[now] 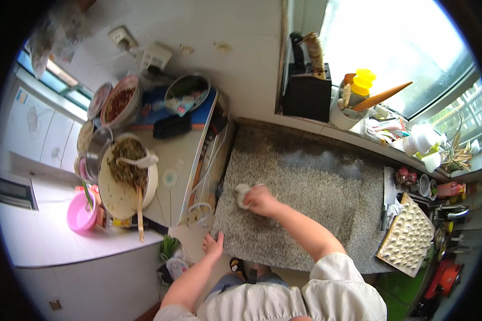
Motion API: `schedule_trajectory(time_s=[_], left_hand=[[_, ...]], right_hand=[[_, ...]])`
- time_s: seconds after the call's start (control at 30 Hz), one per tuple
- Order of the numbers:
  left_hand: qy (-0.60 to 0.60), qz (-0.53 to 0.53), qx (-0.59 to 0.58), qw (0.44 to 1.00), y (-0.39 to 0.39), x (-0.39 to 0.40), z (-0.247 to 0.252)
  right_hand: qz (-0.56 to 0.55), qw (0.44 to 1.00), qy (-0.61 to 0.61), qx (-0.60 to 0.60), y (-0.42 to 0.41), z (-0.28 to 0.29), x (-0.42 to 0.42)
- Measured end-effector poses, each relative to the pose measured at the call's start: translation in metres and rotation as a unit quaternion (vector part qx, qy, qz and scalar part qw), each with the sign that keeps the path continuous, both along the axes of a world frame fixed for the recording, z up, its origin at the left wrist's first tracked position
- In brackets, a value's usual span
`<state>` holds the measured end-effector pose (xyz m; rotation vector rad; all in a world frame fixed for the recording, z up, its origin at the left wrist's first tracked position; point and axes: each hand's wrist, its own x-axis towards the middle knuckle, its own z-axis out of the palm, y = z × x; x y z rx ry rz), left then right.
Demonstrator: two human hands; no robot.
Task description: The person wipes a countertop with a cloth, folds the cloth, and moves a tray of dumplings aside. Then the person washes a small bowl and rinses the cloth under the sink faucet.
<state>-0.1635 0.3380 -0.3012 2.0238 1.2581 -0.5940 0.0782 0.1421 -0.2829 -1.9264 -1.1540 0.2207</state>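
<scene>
My right hand [261,200] presses a crumpled whitish cloth [242,193] onto the speckled grey stone countertop [305,208], near its left side. Around the hand the stone looks darker, perhaps damp. My left hand [213,244] rests at the countertop's front left corner, thumb up and fingers curled; whether it grips the edge cannot be told. Left of the counter, a large cream bowl [116,200] holds chopped green filling [128,168], a white spoon [138,161] and a wooden utensil [140,216].
At right, a wooden board [379,253] bears rows of dumplings [409,232] beside a cleaver [389,188]. A black knife block [307,94] and a utensil holder [343,114] stand on the windowsill. A pink basin [80,214] and a bowl of reddish filling [120,100] are at left.
</scene>
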Motion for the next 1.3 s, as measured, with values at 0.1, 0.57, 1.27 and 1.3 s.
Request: schedule_trajectory(time_s=[0.1,0.57,1.27,1.3], left_hand=[[-0.017,-0.007,0.004,1.0,-0.002,-0.015,-0.01],[-0.109,0.0,-0.068,0.992,0.003,-0.006,0.022],[-0.106,0.313,-0.614,0.717,0.033,-0.042,0.004],[-0.102,0.302,-0.61,0.725,0.037,-0.042,0.003]], right_hand=[[-0.259,0.963,0.029,0.062,-0.097,0.031,0.004],[-0.251,0.966,-0.037,-0.051,0.034,0.017,-0.109],[-0.123,0.99,0.003,-0.065,0.079,0.027,-0.181],[-0.139,0.989,0.045,-0.039,0.076,0.029,-0.181]])
